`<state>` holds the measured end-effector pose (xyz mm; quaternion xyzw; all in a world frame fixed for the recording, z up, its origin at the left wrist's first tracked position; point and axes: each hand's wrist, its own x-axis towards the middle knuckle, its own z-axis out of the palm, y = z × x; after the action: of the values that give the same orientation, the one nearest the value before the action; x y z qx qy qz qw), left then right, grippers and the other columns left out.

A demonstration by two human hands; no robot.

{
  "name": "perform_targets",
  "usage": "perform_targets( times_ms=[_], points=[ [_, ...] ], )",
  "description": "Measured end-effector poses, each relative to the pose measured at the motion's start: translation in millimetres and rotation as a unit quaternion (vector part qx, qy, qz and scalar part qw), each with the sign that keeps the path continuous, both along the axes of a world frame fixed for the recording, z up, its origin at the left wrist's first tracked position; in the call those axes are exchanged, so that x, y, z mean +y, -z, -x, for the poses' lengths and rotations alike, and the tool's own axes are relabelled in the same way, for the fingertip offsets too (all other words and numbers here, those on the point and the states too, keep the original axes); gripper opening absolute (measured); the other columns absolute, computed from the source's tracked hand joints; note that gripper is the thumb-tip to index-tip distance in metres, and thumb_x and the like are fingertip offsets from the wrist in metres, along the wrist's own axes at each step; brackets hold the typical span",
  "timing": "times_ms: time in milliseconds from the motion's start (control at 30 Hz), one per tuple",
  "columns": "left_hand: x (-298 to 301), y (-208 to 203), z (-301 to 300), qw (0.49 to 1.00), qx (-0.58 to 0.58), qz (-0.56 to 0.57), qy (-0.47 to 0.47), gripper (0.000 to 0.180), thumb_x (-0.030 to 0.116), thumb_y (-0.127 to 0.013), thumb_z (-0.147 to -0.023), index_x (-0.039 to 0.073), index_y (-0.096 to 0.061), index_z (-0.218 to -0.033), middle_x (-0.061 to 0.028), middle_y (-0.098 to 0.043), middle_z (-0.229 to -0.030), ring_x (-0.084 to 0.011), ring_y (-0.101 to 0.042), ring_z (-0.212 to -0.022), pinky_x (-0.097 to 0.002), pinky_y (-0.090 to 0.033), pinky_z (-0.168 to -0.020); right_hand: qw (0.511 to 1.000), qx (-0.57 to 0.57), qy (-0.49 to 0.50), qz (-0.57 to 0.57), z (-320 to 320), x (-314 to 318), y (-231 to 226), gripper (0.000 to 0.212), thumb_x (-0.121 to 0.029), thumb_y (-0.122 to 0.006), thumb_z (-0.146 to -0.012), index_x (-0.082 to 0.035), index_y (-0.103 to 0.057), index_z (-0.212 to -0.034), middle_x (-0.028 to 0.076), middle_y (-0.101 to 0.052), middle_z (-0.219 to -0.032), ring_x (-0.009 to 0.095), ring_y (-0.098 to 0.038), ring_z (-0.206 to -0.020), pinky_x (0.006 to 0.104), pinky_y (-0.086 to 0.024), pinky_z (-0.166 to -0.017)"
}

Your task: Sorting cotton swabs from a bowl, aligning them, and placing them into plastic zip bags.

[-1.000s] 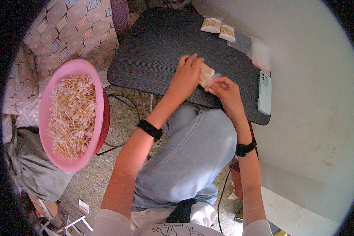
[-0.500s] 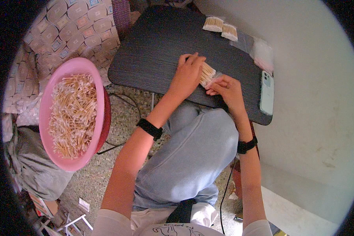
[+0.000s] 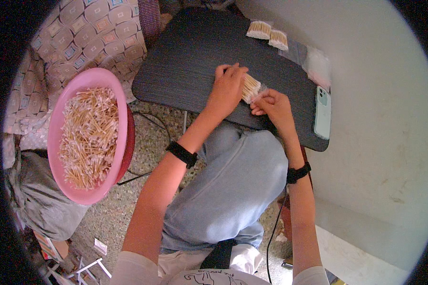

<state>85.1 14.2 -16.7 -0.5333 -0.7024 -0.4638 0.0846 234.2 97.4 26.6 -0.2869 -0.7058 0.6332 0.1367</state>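
Observation:
A clear plastic bag of cotton swabs (image 3: 250,89) lies near the front edge of the dark table, between my hands. My left hand (image 3: 227,91) is closed over the bag's left end, its fingers curled over the far side. With thumb and fingertips pinched, my right hand (image 3: 274,107) grips the bag's loose clear end at the right. The swabs inside lie side by side in a flat bundle. Part of the bundle is hidden under my left hand.
A pink basin (image 3: 55,137) full of loose cotton swabs stands at the left. On the dark table (image 3: 185,57) lie two filled swab bags (image 3: 259,30) at the back, clear empty bags (image 3: 317,64) and a pale phone (image 3: 322,113) by the wall (image 3: 375,123).
Both hands keep nearly the same place and hold on the swab bag. My right hand's fingers have shifted very slightly; the view itself has moved a little.

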Motion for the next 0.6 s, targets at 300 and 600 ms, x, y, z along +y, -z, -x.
perform_targets(
  times_ms=[300,600],
  points=[
    [-1.0,-4.4,-1.8,1.0,-0.023,0.008,0.01,0.025,0.012,-0.045,-0.091,0.002,-0.056,-0.111,-0.0213,-0.055,-0.119,-0.0387,-0.045,-0.11,-0.0442,-0.037,-0.096,0.999,0.031,-0.02,0.038,-9.0,8.5,-0.1,0.02,-0.011,-0.054,-0.09,0.007,-0.061,-0.096,0.014,-0.066,-0.089,0.019,-0.066,-0.079,0.0269,-0.054,-0.074],
    [-1.7,-4.3,-3.4,1.0,-0.008,0.024,0.008,0.026,0.011,-0.047,-0.089,0.002,-0.055,-0.112,-0.02,-0.053,-0.121,-0.0382,-0.044,-0.111,-0.0448,-0.037,-0.097,0.998,0.056,-0.005,-0.001,-8.0,5.6,1.8,0.02,-0.013,-0.055,-0.09,0.005,-0.064,-0.089,0.011,-0.066,-0.077,0.016,-0.064,-0.066,0.0241,-0.053,-0.063]
  ],
)
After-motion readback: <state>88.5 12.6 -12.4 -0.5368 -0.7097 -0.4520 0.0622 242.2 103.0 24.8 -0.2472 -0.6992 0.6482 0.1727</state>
